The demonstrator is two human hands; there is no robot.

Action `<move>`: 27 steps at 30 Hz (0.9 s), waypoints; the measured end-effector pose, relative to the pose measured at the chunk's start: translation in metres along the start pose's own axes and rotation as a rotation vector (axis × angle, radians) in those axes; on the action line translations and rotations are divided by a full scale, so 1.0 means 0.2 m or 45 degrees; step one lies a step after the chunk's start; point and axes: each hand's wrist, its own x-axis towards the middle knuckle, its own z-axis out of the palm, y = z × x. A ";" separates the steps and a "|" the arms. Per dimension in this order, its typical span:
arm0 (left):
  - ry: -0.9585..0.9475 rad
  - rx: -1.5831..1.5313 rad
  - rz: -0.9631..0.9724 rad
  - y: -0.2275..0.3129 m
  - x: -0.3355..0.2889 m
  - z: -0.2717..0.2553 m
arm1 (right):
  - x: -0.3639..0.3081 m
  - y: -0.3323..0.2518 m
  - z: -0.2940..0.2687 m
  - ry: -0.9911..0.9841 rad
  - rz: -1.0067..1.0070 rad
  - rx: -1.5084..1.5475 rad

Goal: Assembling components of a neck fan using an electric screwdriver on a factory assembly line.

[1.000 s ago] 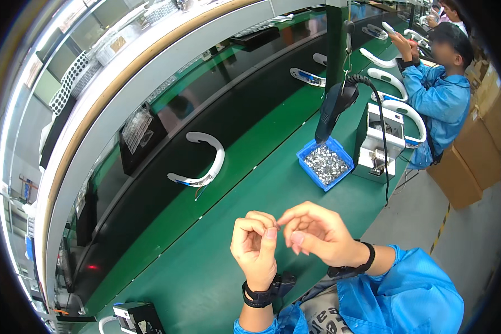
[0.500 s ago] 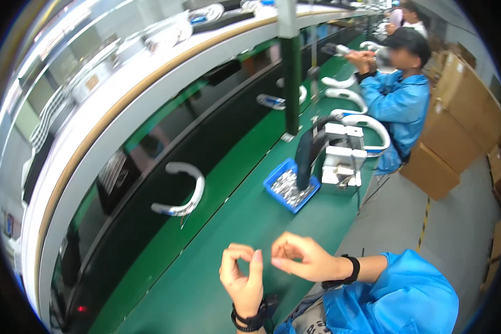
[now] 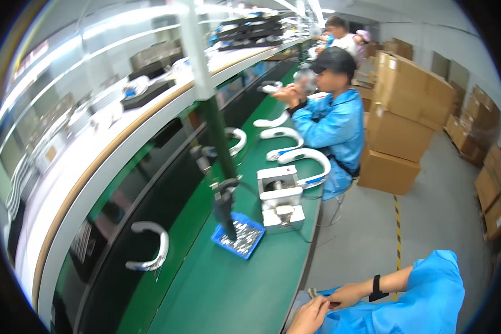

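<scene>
My left hand point(image 3: 309, 317) and my right hand point(image 3: 345, 295) meet low in front of me, beside the table's near edge. The left fingers are pressed together and lie over the right fingers, which are mostly hidden. Whatever is between them, if anything, I cannot make out. A black wristband circles my right wrist. On the green table point(image 3: 228, 292) a blue tray point(image 3: 229, 251) of small metallic pieces is the closest thing ahead. Over it hangs a black hand tool point(image 3: 224, 214), its lower end at the pieces.
A white and grey metal fixture point(image 3: 281, 196) stands right of the tray. One white C-shaped part point(image 3: 163, 245) lies at left; several more line the table ahead. A co-worker point(image 3: 328, 119) in blue sits farther along. Stacked cartons point(image 3: 401, 131) stand on the floor at right.
My hands, apart with curled fingers above the table before, have come together and moved down and right, past the table's edge. The view has swung right.
</scene>
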 end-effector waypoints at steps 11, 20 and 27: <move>-0.276 0.324 -0.178 -0.15 0.03 0.08 | -0.01 0.20 0.14 0.298 -0.580 0.151; -0.496 0.286 -0.144 -0.15 0.00 0.17 | -0.14 0.15 0.14 0.128 -0.458 0.154; -0.491 0.286 -0.183 -0.29 0.00 0.26 | -0.14 0.23 0.16 0.193 -0.603 0.614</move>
